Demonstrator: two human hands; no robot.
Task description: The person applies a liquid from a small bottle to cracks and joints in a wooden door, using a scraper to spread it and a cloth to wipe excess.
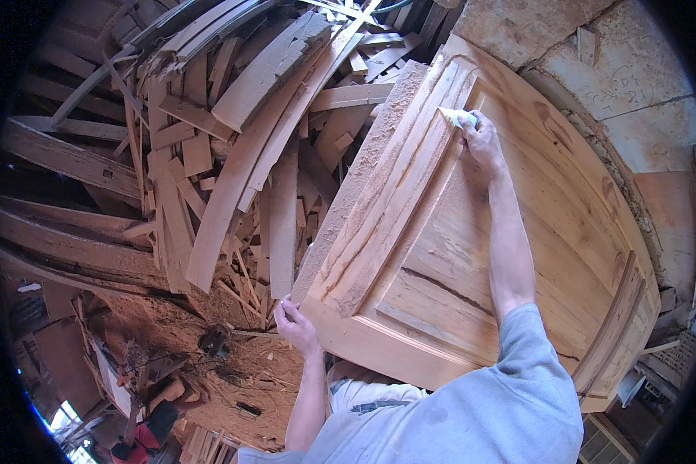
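Note:
A large panelled wooden door [456,247] lies in front of me, with raised mouldings and dark cracks in its grain. Sawdust coats its left frame strip. My right hand [483,143] reaches far across it, closed around a small white piece [458,117], cloth or folded paper, which touches the frame strip near the far end. At the door's near left corner is my left hand [298,329], its fingers curled and drawn together. Whether they grip the corner or something small is hidden.
Left of the door rises a heap of wood offcuts and long planks [263,139]. Sawdust covers the floor [232,379]. At the lower left, a person in red [135,441] is partly visible. Stone slabs [626,77] lie beyond the door at right.

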